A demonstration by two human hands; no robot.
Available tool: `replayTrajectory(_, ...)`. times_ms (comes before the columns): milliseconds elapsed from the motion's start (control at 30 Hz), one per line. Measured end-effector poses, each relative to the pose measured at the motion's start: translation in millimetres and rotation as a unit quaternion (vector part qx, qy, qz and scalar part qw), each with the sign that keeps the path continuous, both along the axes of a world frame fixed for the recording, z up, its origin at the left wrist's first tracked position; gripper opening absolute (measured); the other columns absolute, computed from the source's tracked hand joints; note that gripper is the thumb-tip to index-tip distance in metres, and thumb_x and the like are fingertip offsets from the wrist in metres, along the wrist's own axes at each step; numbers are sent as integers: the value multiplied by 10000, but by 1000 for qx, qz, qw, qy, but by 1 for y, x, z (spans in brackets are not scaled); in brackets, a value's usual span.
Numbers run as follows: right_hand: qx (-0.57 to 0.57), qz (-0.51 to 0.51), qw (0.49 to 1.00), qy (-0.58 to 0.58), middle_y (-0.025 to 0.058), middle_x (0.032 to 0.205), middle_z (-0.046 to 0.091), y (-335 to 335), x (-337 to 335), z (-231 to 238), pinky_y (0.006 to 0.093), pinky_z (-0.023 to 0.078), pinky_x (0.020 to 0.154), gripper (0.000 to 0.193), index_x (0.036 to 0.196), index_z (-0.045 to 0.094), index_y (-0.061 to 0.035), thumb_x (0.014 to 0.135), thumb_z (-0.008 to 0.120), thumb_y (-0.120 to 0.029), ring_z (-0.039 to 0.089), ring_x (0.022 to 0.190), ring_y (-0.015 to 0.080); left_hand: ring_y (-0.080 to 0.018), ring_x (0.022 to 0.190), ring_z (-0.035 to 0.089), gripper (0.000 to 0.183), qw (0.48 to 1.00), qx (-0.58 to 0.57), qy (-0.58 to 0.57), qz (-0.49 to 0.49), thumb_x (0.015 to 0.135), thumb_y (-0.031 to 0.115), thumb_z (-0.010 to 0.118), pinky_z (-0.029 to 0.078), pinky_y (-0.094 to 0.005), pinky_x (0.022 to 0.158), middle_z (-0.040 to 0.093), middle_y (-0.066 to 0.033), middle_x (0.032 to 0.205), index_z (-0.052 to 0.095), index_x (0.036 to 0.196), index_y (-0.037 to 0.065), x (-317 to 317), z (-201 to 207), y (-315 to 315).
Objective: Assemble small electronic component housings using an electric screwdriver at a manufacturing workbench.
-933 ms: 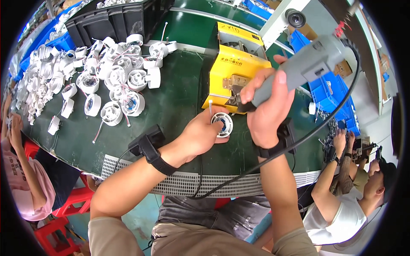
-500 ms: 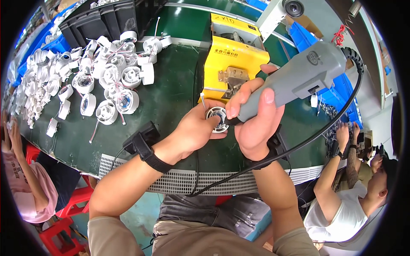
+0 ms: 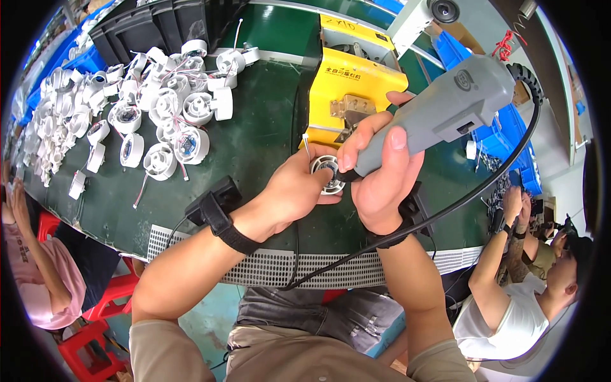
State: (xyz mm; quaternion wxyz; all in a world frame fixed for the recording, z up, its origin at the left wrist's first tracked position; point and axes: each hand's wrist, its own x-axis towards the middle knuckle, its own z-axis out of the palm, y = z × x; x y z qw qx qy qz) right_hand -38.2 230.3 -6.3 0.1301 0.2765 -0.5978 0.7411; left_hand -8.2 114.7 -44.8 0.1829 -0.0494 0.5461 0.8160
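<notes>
My left hand (image 3: 289,191) pinches a small round white plastic housing (image 3: 335,187), with its thumb over the open face. Dark parts show inside the housing, and a short wire with a white plug (image 3: 305,141) sticks up beside it. Wrapped round the front of a grey electric screwdriver (image 3: 439,105) are the fingers of my right hand (image 3: 382,181). The screwdriver lies tilted, its dark nose at the housing's right edge; the bit's tip is hidden. A yellow screw-feeding machine (image 3: 347,79) stands just beyond both hands.
Many similar white housings with wires (image 3: 161,162) lie heaped at the left on the green table (image 3: 254,134). A black crate (image 3: 153,28) stands behind them, and blue bins (image 3: 503,143) are at the right. A black cable (image 3: 471,200) arcs over my right forearm. Co-workers sit on both sides.
The whole view has shifted slightly. My hands keep the same hold on the housing and the screwdriver, with hardly any movement between them.
</notes>
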Motion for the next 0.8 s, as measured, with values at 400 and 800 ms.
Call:
replayTrajectory(400, -22, 41, 999, 15, 85, 684, 477, 9, -3, -9, 282, 452, 482, 492, 1200, 318, -23, 927, 481, -399, 486, 489, 151, -200, 966, 596, 263, 1000, 16, 9, -17, 953, 65, 448, 567, -337, 818, 529, -114, 1103, 446, 1197, -32, -3, 2, 6)
replayTrajectory(800, 142, -313, 936, 84, 82, 998, 529, 105, -63, -18, 329, 435, 870, 380, 1137, 495, 6, 881, 634, -238, 533, 951, 178, -219, 897, 604, 597, 700, -571, 252, 348, 854, 85, 605, 507, -288, 719, 495, -204, 1271, 350, 1390, 27, -8, 31, -104)
